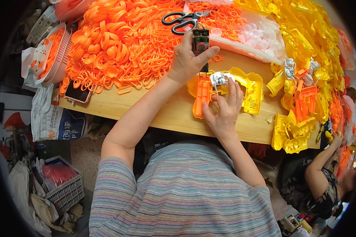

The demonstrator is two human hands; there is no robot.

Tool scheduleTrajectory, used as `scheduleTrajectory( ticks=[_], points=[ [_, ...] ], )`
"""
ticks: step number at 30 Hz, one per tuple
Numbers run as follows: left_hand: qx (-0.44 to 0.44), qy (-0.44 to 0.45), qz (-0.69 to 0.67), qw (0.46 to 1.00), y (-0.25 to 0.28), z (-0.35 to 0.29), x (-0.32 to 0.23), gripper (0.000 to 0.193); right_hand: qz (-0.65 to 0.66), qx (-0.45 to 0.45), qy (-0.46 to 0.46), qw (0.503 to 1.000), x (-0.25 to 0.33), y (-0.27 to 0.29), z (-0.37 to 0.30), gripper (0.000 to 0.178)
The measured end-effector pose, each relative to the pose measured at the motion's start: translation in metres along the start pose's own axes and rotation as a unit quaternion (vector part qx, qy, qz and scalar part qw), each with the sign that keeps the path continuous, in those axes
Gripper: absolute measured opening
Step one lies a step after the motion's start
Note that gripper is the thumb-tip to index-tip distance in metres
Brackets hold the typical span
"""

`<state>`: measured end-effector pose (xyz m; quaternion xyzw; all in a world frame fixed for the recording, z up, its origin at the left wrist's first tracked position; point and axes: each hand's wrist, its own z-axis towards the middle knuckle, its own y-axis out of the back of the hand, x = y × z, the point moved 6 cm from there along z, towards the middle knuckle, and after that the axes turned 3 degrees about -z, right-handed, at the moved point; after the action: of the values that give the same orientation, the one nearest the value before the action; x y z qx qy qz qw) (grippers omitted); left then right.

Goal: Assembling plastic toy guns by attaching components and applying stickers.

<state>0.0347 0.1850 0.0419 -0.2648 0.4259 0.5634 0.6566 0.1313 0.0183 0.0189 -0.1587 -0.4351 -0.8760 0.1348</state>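
Observation:
My left hand (189, 57) is closed round a dark block-shaped part (201, 41), its thumb crossing in front. A narrow black piece extends below the thumb toward an orange plastic piece (203, 94). That piece lies against a yellow plastic shell (254, 93) on the wooden table. A white mechanism (221, 79) with a silvery part sits in the shell. My right hand (225, 110) presses down there: fingertips on the white mechanism, thumb at the orange piece's edge. Scissors (184, 19) with black and grey handles lie just beyond my left hand.
Orange plastic parts (106, 43) are heaped at the left, beside a phone (78, 93). A white tray (245, 49) holds orange rings and translucent caps. Yellow shells (300, 35) are piled right, near more white mechanisms (289, 68). Another person's arm (320, 166) shows at far right.

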Motion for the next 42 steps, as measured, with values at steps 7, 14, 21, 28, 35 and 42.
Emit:
scheduleTrajectory(
  ticks=[7,14,21,28,35,42],
  points=[
    [0.004,0.008,0.009,1.0,-0.005,-0.008,0.011,0.052,0.011,-0.003,-0.009,1.0,-0.001,-0.007,-0.004,0.017],
    [-0.033,0.013,0.029,0.999,0.0,-0.014,0.009,0.055,0.037,-0.019,-0.003,0.999,-0.005,-0.013,-0.007,0.017],
    [-0.01,0.021,0.02,1.0,-0.006,-0.008,0.005,0.053,0.025,-0.01,-0.013,1.0,-0.002,-0.009,-0.005,0.018],
    [0.125,-0.054,0.123,0.983,-0.088,0.09,-0.053,0.063,0.057,-0.01,-0.028,0.998,-0.001,-0.007,-0.003,0.022],
    [0.221,0.051,0.28,0.933,-0.183,0.149,0.004,0.058,0.078,-0.016,-0.046,0.996,-0.004,-0.007,-0.003,0.024],
    [0.16,-0.077,0.258,0.95,-0.147,0.139,-0.014,0.044,0.085,-0.014,-0.049,0.995,-0.006,-0.007,-0.003,0.022]
  ],
)
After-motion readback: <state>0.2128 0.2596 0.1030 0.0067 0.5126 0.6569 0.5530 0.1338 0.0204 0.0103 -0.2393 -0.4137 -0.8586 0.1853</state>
